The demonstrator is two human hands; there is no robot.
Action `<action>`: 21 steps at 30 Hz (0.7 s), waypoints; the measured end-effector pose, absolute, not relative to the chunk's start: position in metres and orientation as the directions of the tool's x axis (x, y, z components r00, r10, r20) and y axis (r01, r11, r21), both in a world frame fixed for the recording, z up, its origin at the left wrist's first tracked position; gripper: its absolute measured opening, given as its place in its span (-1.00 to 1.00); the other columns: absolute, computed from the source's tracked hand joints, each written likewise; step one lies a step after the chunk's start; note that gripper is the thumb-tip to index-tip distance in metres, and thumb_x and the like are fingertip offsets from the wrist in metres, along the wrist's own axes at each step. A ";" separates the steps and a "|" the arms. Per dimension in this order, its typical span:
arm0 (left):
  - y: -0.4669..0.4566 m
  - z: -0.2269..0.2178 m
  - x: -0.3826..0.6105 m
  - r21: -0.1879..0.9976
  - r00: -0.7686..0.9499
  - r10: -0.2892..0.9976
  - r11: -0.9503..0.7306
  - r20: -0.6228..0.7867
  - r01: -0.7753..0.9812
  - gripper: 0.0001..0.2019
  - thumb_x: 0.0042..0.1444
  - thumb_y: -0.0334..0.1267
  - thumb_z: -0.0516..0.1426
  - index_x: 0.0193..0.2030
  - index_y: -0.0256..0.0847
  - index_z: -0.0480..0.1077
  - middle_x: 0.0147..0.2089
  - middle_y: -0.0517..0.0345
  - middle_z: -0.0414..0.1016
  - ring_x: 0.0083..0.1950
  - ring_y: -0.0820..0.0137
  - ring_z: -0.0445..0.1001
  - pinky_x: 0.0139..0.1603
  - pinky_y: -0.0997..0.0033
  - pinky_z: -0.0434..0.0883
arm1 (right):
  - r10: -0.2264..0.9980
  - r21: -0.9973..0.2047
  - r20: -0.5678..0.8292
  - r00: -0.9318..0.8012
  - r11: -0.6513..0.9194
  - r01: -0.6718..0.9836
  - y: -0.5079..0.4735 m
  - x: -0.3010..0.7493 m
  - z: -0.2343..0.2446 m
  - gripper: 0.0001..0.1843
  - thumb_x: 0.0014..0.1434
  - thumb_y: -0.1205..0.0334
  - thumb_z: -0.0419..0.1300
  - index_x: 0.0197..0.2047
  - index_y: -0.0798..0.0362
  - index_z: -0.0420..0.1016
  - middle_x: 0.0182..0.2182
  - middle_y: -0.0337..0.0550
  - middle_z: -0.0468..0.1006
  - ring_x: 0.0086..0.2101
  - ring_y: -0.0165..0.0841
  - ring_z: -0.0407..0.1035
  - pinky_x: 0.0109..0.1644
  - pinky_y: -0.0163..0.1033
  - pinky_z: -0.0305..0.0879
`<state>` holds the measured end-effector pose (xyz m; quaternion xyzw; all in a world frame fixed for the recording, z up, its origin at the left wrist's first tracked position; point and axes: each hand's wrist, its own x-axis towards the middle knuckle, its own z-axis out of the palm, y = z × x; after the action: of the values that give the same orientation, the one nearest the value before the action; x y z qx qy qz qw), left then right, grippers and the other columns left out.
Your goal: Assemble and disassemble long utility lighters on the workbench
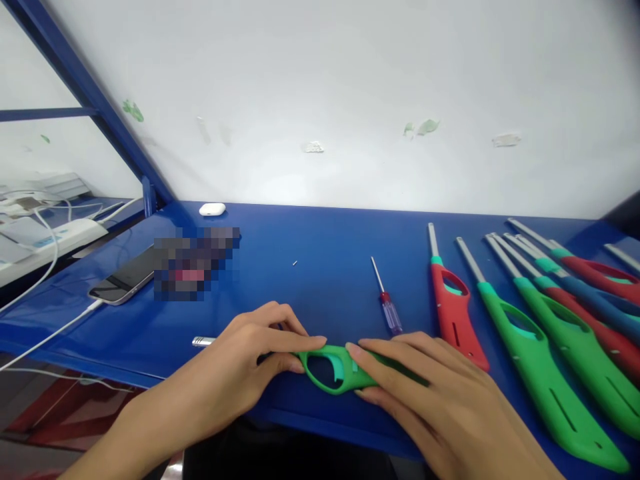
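A green long-nosed lighter (334, 368) lies sideways near the front edge of the blue table (310, 267), its metal tip (203, 341) poking out to the left. My left hand (250, 360) grips the lighter's front part, fingers curled over it. My right hand (430, 393) covers and holds the lighter's handle end, fingers pressed on it. A small screwdriver (386, 300) with a purple handle lies just behind my right hand.
Several red, green and blue lighters (540, 333) lie in a row on the right. A phone (123, 279) on a white cable rests at the left, a white earbud case (213, 209) by the wall. A power strip (55, 240) sits further left.
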<state>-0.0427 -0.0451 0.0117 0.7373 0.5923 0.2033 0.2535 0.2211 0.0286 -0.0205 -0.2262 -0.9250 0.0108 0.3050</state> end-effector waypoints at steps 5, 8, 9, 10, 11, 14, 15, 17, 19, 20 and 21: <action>-0.047 0.004 -0.035 0.691 0.138 0.990 -0.129 0.042 0.712 -0.69 0.49 -0.33 0.02 -0.03 0.00 0.62 -0.06 0.17 0.48 -0.18 0.47 0.52 -0.11 0.51 0.52 | 0.441 -0.184 0.563 -0.699 0.891 0.414 0.026 0.221 -0.021 -0.64 0.57 0.12 -0.04 0.14 -0.12 0.58 -0.10 -0.23 0.71 -0.18 -0.27 0.60 -0.12 -0.13 0.57; -0.050 0.003 -0.035 0.650 0.185 0.977 -0.207 0.102 0.732 -0.64 0.50 -0.37 -0.02 0.05 0.01 0.61 -0.06 0.12 0.47 -0.16 0.45 0.51 -0.10 0.48 0.56 | 0.454 -0.203 0.537 -0.711 0.888 0.413 0.026 0.223 -0.024 -0.66 0.56 0.16 -0.02 0.16 -0.13 0.56 -0.08 -0.22 0.68 -0.16 -0.26 0.58 -0.10 -0.12 0.59; -0.051 0.003 -0.035 0.619 0.204 0.972 -0.234 0.120 0.750 -0.61 0.49 -0.40 -0.03 0.10 0.04 0.59 -0.05 0.12 0.47 -0.14 0.44 0.51 -0.08 0.46 0.57 | 0.460 -0.212 0.524 -0.717 0.886 0.414 0.025 0.223 -0.026 -0.66 0.55 0.16 -0.01 0.17 -0.14 0.55 -0.08 -0.22 0.68 -0.16 -0.26 0.57 -0.09 -0.10 0.60; -0.052 0.004 -0.036 0.586 0.224 0.965 -0.259 0.134 0.768 -0.59 0.48 -0.43 -0.03 0.16 0.07 0.57 -0.03 0.11 0.48 -0.11 0.42 0.51 -0.06 0.44 0.58 | 0.469 -0.220 0.511 -0.721 0.882 0.417 0.025 0.224 -0.027 -0.67 0.55 0.16 0.00 0.19 -0.15 0.54 -0.07 -0.22 0.67 -0.15 -0.25 0.57 -0.08 -0.09 0.60; -0.054 0.005 -0.038 0.553 0.244 0.959 -0.283 0.145 0.784 -0.55 0.46 -0.47 -0.02 0.22 0.11 0.54 -0.01 0.11 0.48 -0.08 0.40 0.51 -0.01 0.40 0.59 | 0.481 -0.232 0.499 -0.721 0.876 0.423 0.025 0.224 -0.028 -0.67 0.54 0.16 0.01 0.21 -0.16 0.53 -0.06 -0.22 0.66 -0.13 -0.24 0.56 -0.07 -0.07 0.60; -0.058 0.007 -0.042 0.484 0.291 0.941 -0.339 0.175 0.806 -0.42 0.40 -0.55 -0.02 0.33 0.20 0.44 0.05 0.12 0.50 0.03 0.36 0.51 0.17 0.27 0.55 | 0.498 -0.253 0.474 -0.726 0.867 0.430 0.026 0.225 -0.028 -0.67 0.52 0.16 0.05 0.25 -0.19 0.50 -0.06 -0.21 0.65 -0.12 -0.23 0.54 -0.09 -0.06 0.61; -0.059 0.006 -0.043 0.464 0.301 0.935 -0.355 0.188 0.811 -0.39 0.39 -0.58 -0.04 0.35 0.21 0.42 0.06 0.12 0.50 0.05 0.36 0.52 0.20 0.24 0.53 | 0.488 -0.247 0.471 -0.734 0.872 0.422 0.026 0.225 -0.028 -0.67 0.52 0.17 0.05 0.24 -0.18 0.51 -0.08 -0.19 0.64 -0.14 -0.24 0.54 -0.12 -0.08 0.61; -0.059 0.001 -0.045 0.444 0.305 0.925 -0.377 0.228 0.813 -0.34 0.37 -0.62 -0.08 0.36 0.20 0.41 0.09 0.11 0.51 0.06 0.36 0.52 0.19 0.25 0.53 | 0.469 -0.227 0.479 -0.742 0.883 0.411 0.027 0.225 -0.027 -0.67 0.53 0.19 0.03 0.22 -0.14 0.52 -0.12 -0.16 0.64 -0.18 -0.26 0.55 -0.18 -0.14 0.62; -0.058 -0.003 -0.047 0.446 0.310 0.911 -0.405 0.273 0.798 -0.35 0.38 -0.63 -0.10 0.34 0.18 0.44 0.13 0.10 0.53 0.07 0.36 0.53 0.12 0.31 0.54 | 0.462 -0.213 0.495 -0.735 0.885 0.413 0.027 0.226 -0.026 -0.67 0.53 0.19 0.02 0.21 -0.11 0.52 -0.11 -0.14 0.64 -0.18 -0.27 0.56 -0.18 -0.17 0.62; -0.056 -0.005 -0.048 0.462 0.308 0.908 -0.412 0.285 0.785 -0.37 0.40 -0.62 -0.09 0.31 0.17 0.46 0.14 0.11 0.55 0.07 0.36 0.54 0.09 0.35 0.54 | 0.466 -0.213 0.500 -0.730 0.883 0.419 0.026 0.226 -0.027 -0.67 0.54 0.20 0.01 0.22 -0.11 0.52 -0.09 -0.13 0.63 -0.16 -0.27 0.56 -0.16 -0.18 0.63; -0.055 -0.006 -0.048 0.483 0.298 0.910 -0.407 0.289 0.775 -0.41 0.42 -0.59 -0.07 0.28 0.17 0.49 0.15 0.13 0.56 0.08 0.36 0.54 0.06 0.39 0.54 | 0.474 -0.212 0.501 -0.724 0.879 0.428 0.026 0.227 -0.029 -0.67 0.54 0.19 0.01 0.22 -0.11 0.51 -0.06 -0.12 0.63 -0.14 -0.27 0.57 -0.14 -0.19 0.63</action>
<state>-0.0478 -0.0555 -0.0063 0.7955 0.5296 0.2659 0.1267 0.2270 0.0256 -0.0285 -0.2429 -0.9276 0.0409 0.2808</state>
